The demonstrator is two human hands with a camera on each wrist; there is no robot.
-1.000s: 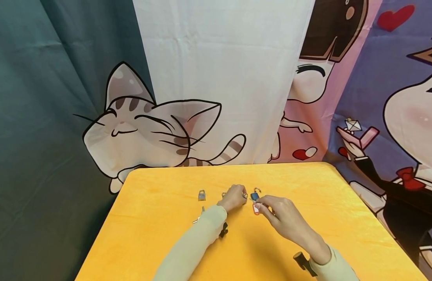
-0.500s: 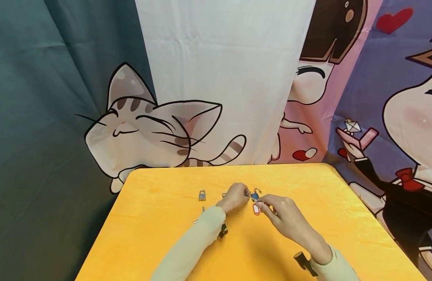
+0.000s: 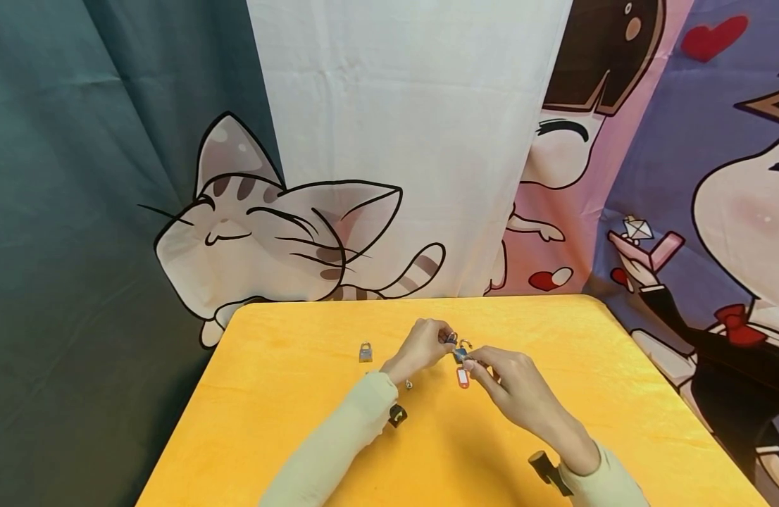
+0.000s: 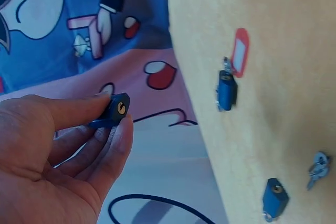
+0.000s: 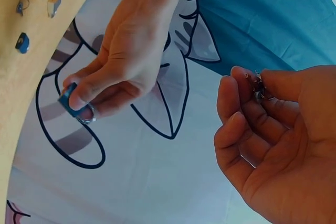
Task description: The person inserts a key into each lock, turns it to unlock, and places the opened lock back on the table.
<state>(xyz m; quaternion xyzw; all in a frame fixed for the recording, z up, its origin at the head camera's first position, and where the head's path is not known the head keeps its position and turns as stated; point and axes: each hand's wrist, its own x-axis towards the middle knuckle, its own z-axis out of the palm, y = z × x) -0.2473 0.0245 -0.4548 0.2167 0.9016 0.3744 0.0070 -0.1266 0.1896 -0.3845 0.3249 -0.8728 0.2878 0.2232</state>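
In the head view my left hand (image 3: pixel 421 346) pinches a blue padlock between thumb and fingers. The left wrist view shows this padlock (image 4: pixel 116 111) with its brass keyhole facing the camera. Close beside it, my right hand (image 3: pixel 510 384) holds small metal keys (image 5: pixel 257 88) at its fingertips; the right wrist view shows them partly hidden by the fingers. Just beyond the right fingertips lies a second blue padlock (image 3: pixel 460 356), its shackle swung open. A red key tag (image 3: pixel 462 378) with a white label lies in front of it.
A silver-looking padlock (image 3: pixel 365 353) sits farther left on the yellow table (image 3: pixel 288 394). Another blue padlock (image 4: pixel 275 199) and a small bunch of keys (image 4: pixel 318 169) lie on the table too. A patterned curtain (image 3: pixel 415 141) hangs behind the table's far edge.
My left hand has moved slightly right and away from me, lifting its padlock up beside the opened one. Keys by the left wrist have come into sight. The right hand is almost unmoved.
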